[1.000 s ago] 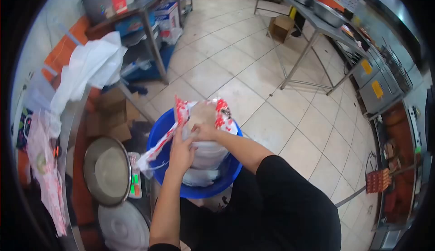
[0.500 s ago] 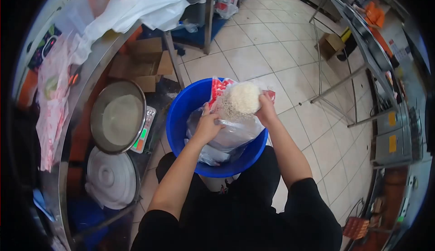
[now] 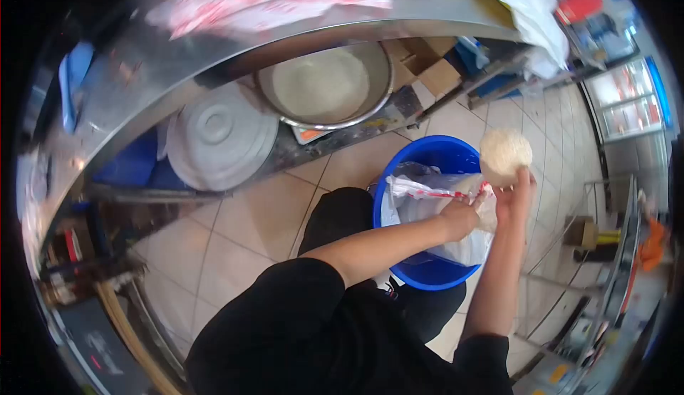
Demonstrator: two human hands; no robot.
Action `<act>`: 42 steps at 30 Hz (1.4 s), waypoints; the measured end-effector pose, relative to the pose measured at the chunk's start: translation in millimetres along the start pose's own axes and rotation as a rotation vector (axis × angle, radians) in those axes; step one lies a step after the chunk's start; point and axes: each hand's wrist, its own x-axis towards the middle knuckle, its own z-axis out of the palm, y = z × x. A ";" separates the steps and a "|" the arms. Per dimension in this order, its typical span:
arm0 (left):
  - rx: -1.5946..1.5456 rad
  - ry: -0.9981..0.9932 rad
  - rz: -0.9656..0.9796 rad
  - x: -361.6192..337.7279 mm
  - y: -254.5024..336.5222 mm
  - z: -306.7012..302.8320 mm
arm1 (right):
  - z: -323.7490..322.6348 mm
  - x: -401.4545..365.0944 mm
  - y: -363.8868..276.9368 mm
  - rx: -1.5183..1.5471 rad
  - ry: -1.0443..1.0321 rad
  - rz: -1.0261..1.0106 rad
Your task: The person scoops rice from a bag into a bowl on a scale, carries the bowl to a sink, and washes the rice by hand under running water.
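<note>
Rice bowl [image 3: 504,153], heaped, grasped by the edge just beyond the right grip [image 3: 518,190]; hold level and firm to avoid spilling grain, with the red-and-white sack [image 3: 434,193] gathered in the left grip [image 3: 459,218], steadied above the blue tub [image 3: 433,276]

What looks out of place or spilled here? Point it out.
Only the white sheet looks untidy, bunched and hanging over the edge of the counter. I see no clear spill: the pale grain held up in the right hand sits heaped. Small scatterings might not show.
</note>
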 end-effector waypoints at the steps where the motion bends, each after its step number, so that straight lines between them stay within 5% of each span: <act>1: -0.051 0.058 -0.054 0.4 0.6 3.7 | 37.3 7.5 8.7 -0.044 -0.030 -0.059; 2: -0.069 0.081 -0.093 -3.5 0.1 -1.6 | 86.0 14.7 22.9 -0.055 0.025 -0.184; 3: -0.756 0.108 -0.108 -7.3 2.9 -7.7 | 133.5 20.0 37.9 -0.058 0.080 -0.309; 5: -1.868 0.137 -0.085 -17.1 0.6 -27.3 | 211.9 17.8 46.8 -0.701 0.132 -0.845; 7: -2.215 0.105 -0.117 -27.0 3.6 -41.5 | 267.8 -22.0 45.6 -0.888 0.066 -1.110; 10: -2.295 0.118 -0.104 -35.8 5.8 -55.1 | 303.6 -30.9 49.0 -1.219 -0.114 -1.366; 13: -2.085 0.229 -0.059 -45.8 8.1 -71.4 | 307.5 -28.1 40.3 -1.443 -0.114 -1.489; 16: -1.274 0.440 -0.077 -68.2 4.8 -100.7 | 280.4 -14.4 19.1 -1.277 0.089 -1.267; 19: -0.406 0.111 0.039 -2.8 -12.9 15.8 | 202.3 31.9 -5.8 -0.798 0.182 -0.953; 20: -0.340 0.092 -0.019 -8.9 -9.4 0.4 | 147.8 42.1 -19.5 -0.847 0.290 -0.947; 21: -0.382 -0.199 -0.172 -8.8 -3.9 -30.3 | 98.6 44.6 -29.2 -0.593 0.096 -0.677; 22: -0.240 -0.104 0.001 -14.8 -8.2 -24.0 | 57.3 40.0 -34.0 -0.307 -0.105 -0.418; 23: -0.100 0.008 0.157 -17.7 -13.7 -17.8 | 12.7 29.2 -35.0 -0.252 -0.036 -0.376; 28: -0.071 0.030 0.210 -22.5 -3.4 -45.7 | -163.3 5.1 24.5 -0.401 0.280 -0.081; 29: -0.099 -0.013 0.193 -20.5 -3.2 -44.8 | -179.8 16.6 48.8 -0.661 0.253 -0.083; 31: 0.006 -0.037 0.207 -18.8 4.0 -47.3 | -178.0 32.8 99.8 -1.088 0.023 -0.513; 34: 0.143 -0.004 0.242 -20.2 14.7 -46.4 | -132.1 23.2 106.9 -1.477 -0.180 -0.814; 37: 0.209 0.026 0.236 -20.4 23.6 -50.6 | -141.3 60.8 151.9 -1.457 -0.226 -1.019; 39: 0.240 -0.023 0.208 -23.9 24.5 -48.1 | -136.8 52.4 179.5 -1.616 -0.227 -0.958; 41: 0.254 0.029 0.218 -26.3 24.5 -45.8 | -131.6 47.9 194.1 -1.555 -0.397 -0.542; 42: 0.265 0.021 0.225 -25.8 26.2 -45.7 | -142.1 64.2 213.7 -1.422 -0.365 -0.518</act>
